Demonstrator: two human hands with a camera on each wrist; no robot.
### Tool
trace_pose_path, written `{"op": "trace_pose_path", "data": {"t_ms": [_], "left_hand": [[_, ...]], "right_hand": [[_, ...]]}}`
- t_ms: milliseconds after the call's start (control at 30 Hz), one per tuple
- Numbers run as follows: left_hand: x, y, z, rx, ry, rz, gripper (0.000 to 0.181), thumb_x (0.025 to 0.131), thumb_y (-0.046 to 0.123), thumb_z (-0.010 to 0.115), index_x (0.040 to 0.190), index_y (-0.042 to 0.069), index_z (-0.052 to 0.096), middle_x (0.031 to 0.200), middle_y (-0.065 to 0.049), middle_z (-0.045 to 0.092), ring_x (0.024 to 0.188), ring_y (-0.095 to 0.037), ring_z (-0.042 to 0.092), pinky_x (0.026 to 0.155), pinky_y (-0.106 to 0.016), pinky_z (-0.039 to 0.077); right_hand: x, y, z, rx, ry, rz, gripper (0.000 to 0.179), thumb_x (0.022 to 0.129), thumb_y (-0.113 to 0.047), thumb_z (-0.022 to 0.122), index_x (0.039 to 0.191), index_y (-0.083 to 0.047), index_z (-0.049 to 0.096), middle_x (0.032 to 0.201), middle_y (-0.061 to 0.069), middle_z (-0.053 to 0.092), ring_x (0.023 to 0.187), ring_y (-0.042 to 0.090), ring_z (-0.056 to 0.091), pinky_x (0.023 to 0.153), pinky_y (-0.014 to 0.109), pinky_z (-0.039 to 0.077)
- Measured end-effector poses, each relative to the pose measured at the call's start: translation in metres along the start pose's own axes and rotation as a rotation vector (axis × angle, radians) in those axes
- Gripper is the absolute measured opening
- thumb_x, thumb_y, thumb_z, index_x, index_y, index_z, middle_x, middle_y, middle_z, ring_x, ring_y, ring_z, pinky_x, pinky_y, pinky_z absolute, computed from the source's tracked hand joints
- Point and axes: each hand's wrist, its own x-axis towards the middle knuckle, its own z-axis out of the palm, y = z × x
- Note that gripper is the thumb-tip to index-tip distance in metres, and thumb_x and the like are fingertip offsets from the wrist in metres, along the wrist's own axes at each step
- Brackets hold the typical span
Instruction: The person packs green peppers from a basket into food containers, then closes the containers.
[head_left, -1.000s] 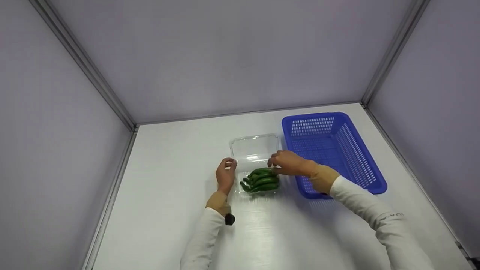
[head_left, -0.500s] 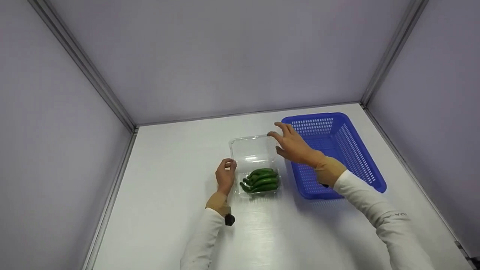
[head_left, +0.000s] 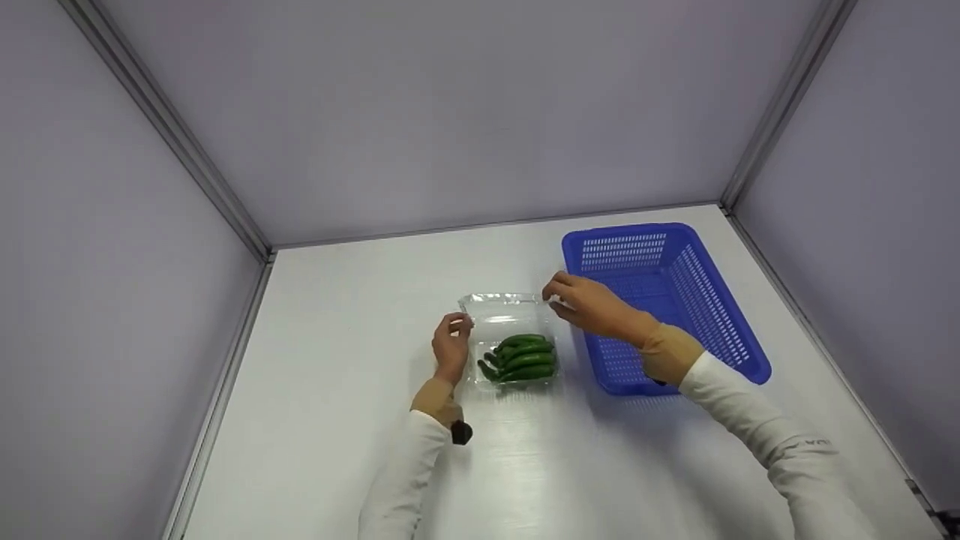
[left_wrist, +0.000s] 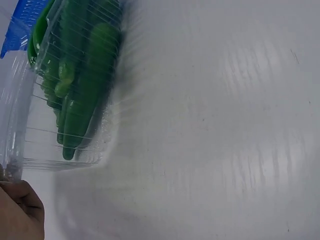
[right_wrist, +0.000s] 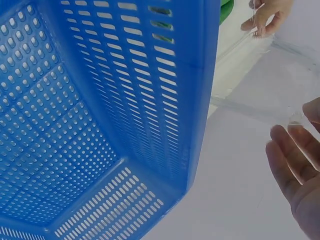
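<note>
Several green chili peppers (head_left: 525, 358) lie side by side in the base of a clear plastic clamshell box (left_wrist: 42, 135). Its hinged lid (head_left: 502, 309) stands partly raised on the far side. My left hand (head_left: 451, 349) pinches the box's left edge near the hinge; the left wrist view catches only part of that hand (left_wrist: 22, 210) at its lower left. At the lid's far right corner, my right hand (head_left: 592, 304) pinches the rim between thumb and fingertips. From the right wrist, the fingers (right_wrist: 286, 150) appear at the transparent corner.
A blue perforated plastic basket (head_left: 576, 262) stands right of the box, under my right forearm. Grey walls (head_left: 480, 135) enclose the white table (head_left: 337, 337) at the back and both sides.
My right hand left the peppers, reached up to the lid's far right corner and took hold of it. The lid has begun tilting up toward the peppers. My left hand stayed put.
</note>
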Motion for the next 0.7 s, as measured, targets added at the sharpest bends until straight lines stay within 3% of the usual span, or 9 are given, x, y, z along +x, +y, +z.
{"op": "trace_pose_path", "data": {"t_ms": [167,333,400,500,567,700], "left_hand": [[0.004,0.006,-0.006,-0.001,-0.067,-0.063,0.022,0.1,0.002,0.056,0.12,-0.003,0.063,0.109,-0.021,0.068,0.106,-0.033,0.063,0.088,-0.041,0.049],[0.01,0.01,-0.017,-0.036,-0.117,-0.121,0.03,0.104,0.001,0.042,0.13,0.0,0.057,0.119,-0.022,0.064,0.096,-0.037,0.062,0.065,-0.028,0.047],[0.012,0.01,-0.023,-0.061,-0.128,-0.173,0.028,0.104,0.006,0.044,0.129,0.001,0.056,0.117,-0.019,0.064,0.087,-0.033,0.062,0.058,-0.024,0.044],[0.012,0.012,-0.033,-0.049,-0.168,-0.234,0.024,0.104,0.016,0.049,0.123,0.002,0.054,0.111,-0.015,0.062,0.082,-0.023,0.06,0.058,-0.023,0.046],[0.011,0.013,-0.04,-0.037,-0.227,-0.278,0.026,0.104,0.024,0.051,0.119,0.003,0.053,0.109,-0.013,0.061,0.082,-0.021,0.06,0.061,-0.026,0.049],[0.01,0.015,-0.05,-0.023,-0.405,-0.329,0.034,0.104,0.033,0.052,0.12,0.002,0.054,0.111,-0.014,0.062,0.093,-0.029,0.065,0.068,-0.031,0.052]], "right_hand": [[-0.002,-0.003,0.003,0.008,-0.056,-0.031,0.011,0.089,0.003,0.069,0.097,-0.002,0.063,0.096,0.01,0.059,0.079,0.025,0.064,0.069,0.036,0.054],[-0.004,-0.004,0.008,0.005,-0.097,-0.03,0.012,0.084,0.004,0.073,0.09,-0.002,0.064,0.094,0.01,0.058,0.082,0.025,0.065,0.07,0.036,0.054],[-0.007,-0.004,0.011,-0.006,-0.115,-0.022,0.013,0.083,0.003,0.075,0.089,-0.003,0.064,0.094,0.01,0.056,0.082,0.025,0.065,0.069,0.036,0.054],[-0.01,-0.006,0.016,-0.016,-0.156,-0.023,0.013,0.083,0.001,0.076,0.089,-0.003,0.065,0.094,0.009,0.054,0.08,0.024,0.063,0.068,0.036,0.054],[-0.012,-0.006,0.019,-0.025,-0.187,-0.035,0.013,0.083,-0.001,0.077,0.089,-0.004,0.066,0.092,0.009,0.054,0.078,0.023,0.062,0.067,0.036,0.053],[-0.016,-0.006,0.022,-0.028,-0.247,-0.045,0.011,0.084,0.0,0.075,0.09,-0.004,0.067,0.087,0.008,0.059,0.076,0.021,0.062,0.067,0.036,0.053]]}}
